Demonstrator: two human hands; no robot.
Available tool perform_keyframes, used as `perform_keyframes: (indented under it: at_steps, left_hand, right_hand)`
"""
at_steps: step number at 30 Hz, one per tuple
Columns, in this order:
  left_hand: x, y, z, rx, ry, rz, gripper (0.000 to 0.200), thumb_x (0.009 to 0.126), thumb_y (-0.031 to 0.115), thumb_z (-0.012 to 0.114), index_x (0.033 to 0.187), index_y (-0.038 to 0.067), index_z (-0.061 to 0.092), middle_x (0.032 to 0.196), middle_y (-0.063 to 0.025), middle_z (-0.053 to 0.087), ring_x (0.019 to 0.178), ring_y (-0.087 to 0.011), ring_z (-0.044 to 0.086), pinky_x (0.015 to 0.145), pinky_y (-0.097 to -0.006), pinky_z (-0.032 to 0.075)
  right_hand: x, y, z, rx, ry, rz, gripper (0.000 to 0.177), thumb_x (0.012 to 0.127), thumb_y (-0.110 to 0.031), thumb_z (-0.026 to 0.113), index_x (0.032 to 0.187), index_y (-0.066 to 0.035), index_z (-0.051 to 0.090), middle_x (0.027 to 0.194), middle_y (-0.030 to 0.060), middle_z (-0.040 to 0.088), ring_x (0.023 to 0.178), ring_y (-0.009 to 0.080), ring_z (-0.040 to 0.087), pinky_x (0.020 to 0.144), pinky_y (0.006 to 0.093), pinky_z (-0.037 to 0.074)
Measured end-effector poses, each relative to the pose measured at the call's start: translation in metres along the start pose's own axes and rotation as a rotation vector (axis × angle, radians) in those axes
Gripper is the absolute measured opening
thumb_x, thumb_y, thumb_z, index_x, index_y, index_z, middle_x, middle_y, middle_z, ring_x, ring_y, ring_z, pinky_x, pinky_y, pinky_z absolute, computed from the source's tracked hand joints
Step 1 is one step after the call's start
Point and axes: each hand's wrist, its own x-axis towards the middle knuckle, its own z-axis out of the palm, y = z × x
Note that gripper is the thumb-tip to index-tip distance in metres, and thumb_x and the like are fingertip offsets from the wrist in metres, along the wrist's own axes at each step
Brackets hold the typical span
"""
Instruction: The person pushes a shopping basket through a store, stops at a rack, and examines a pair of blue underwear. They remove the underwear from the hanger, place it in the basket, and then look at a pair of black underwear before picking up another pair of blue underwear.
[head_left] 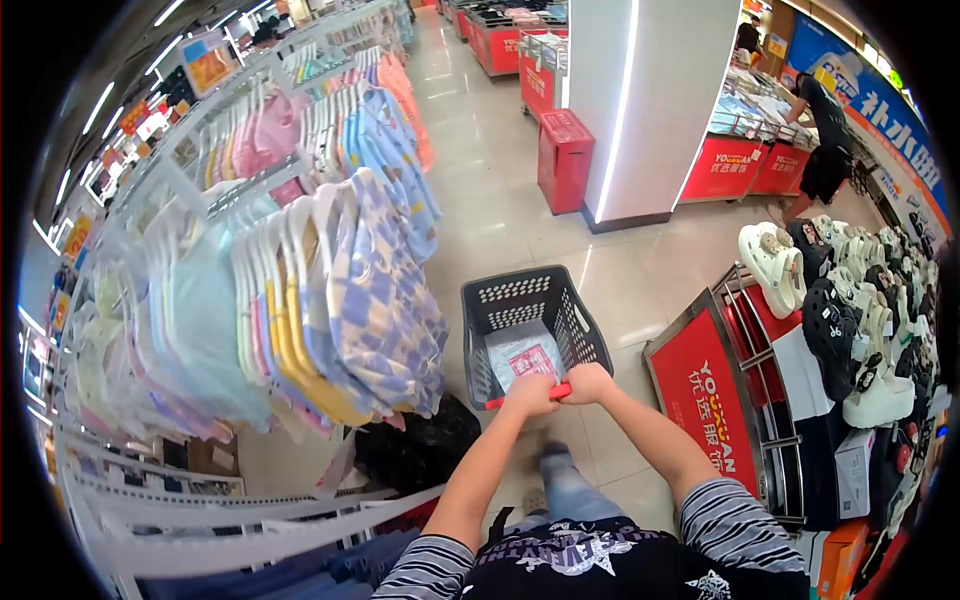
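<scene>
A dark grey shopping basket point(480, 345) with perforated walls hangs in front of my legs. Its red handle point(563, 391) is gripped by both hands. My left hand point(530, 394) is closed round the handle's left part, and my right hand point(589, 383) is closed on it just to the right. Inside the basket lies a flat, clear-wrapped packet point(510, 345) with a red and white label, partly hidden behind my left hand.
Racks of children's clothes on hangers point(380, 290) line the left, with a black plastic bag point(418, 447) below. A red display stand point(700, 410) piled with clogs point(775, 265) is at right. Ahead stand a white pillar point(640, 110) and a red bin point(563, 160). A person point(828, 140) bends over a far bin.
</scene>
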Motion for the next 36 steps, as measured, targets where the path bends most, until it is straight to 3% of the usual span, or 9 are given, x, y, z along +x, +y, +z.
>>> perform_keyframes:
  at_steps: [9, 13, 15, 20, 24, 29, 36]
  left_hand:
    - [0.116, -0.079, -0.077, 0.054, 0.073, -0.027, 0.034, 0.059, 0.036, 0.058, 0.079, 0.009, 0.060, 0.074, -0.0137, 0.061, 0.072, -0.0305, 0.058, 0.065, -0.0402, 0.047]
    - [0.174, -0.123, -0.101, 0.072, -0.002, -0.041, 0.034, 0.058, 0.039, 0.059, 0.077, 0.010, 0.061, 0.074, -0.0140, 0.061, 0.071, -0.0301, 0.059, 0.064, -0.0403, 0.047]
    - [0.198, -0.139, -0.118, 0.051, 0.014, -0.030, 0.032, 0.058, 0.038, 0.059, 0.074, 0.010, 0.060, 0.072, -0.0139, 0.060, 0.069, -0.0303, 0.059, 0.062, -0.0402, 0.047]
    - [0.247, -0.185, -0.155, 0.057, 0.054, -0.102, 0.028, 0.058, 0.036, 0.059, 0.068, 0.010, 0.059, 0.068, -0.0137, 0.060, 0.066, -0.0310, 0.058, 0.061, -0.0397, 0.047]
    - [0.296, -0.226, -0.185, 0.044, 0.081, -0.036, 0.027, 0.058, 0.035, 0.059, 0.068, 0.010, 0.060, 0.067, -0.0136, 0.060, 0.065, -0.0312, 0.058, 0.060, -0.0401, 0.047]
    - [0.355, -0.278, -0.221, 0.033, 0.081, -0.004, 0.026, 0.058, 0.033, 0.058, 0.071, 0.011, 0.060, 0.067, -0.0128, 0.060, 0.064, -0.0317, 0.058, 0.059, -0.0407, 0.047]
    - [0.437, -0.349, -0.276, -0.030, 0.057, 0.047, 0.026, 0.058, 0.031, 0.059, 0.069, 0.008, 0.059, 0.068, -0.0134, 0.059, 0.066, -0.0306, 0.058, 0.060, -0.0400, 0.046]
  right_hand:
    - [0.145, 0.051, -0.067, -0.027, 0.044, -0.042, 0.039, 0.058, -0.047, 0.059, 0.073, -0.011, 0.064, 0.071, 0.0118, 0.062, 0.069, 0.0281, 0.060, 0.062, 0.0383, 0.048]
    - [0.201, 0.074, -0.098, 0.036, 0.023, -0.049, 0.039, 0.059, -0.046, 0.060, 0.075, -0.011, 0.064, 0.073, 0.0125, 0.062, 0.069, 0.0279, 0.060, 0.062, 0.0381, 0.048]
    - [0.229, 0.085, -0.108, 0.031, 0.155, -0.105, 0.036, 0.058, -0.043, 0.060, 0.073, -0.011, 0.063, 0.070, 0.0118, 0.061, 0.069, 0.0275, 0.060, 0.062, 0.0377, 0.048]
    - [0.305, 0.103, -0.136, 0.034, 0.096, -0.078, 0.034, 0.059, -0.041, 0.061, 0.074, -0.012, 0.063, 0.070, 0.0106, 0.062, 0.068, 0.0271, 0.060, 0.062, 0.0370, 0.048]
    - [0.365, 0.122, -0.156, 0.016, 0.110, -0.069, 0.035, 0.060, -0.044, 0.061, 0.081, -0.017, 0.065, 0.071, 0.0111, 0.062, 0.068, 0.0280, 0.061, 0.063, 0.0382, 0.048]
    - [0.443, 0.142, -0.187, 0.019, 0.175, -0.071, 0.032, 0.062, -0.044, 0.059, 0.077, -0.016, 0.064, 0.068, 0.0109, 0.061, 0.066, 0.0289, 0.060, 0.059, 0.0389, 0.048]
    - [0.542, 0.170, -0.243, 0.037, 0.044, -0.047, 0.032, 0.063, -0.041, 0.058, 0.074, -0.012, 0.063, 0.070, 0.0111, 0.062, 0.069, 0.0277, 0.060, 0.061, 0.0378, 0.048]
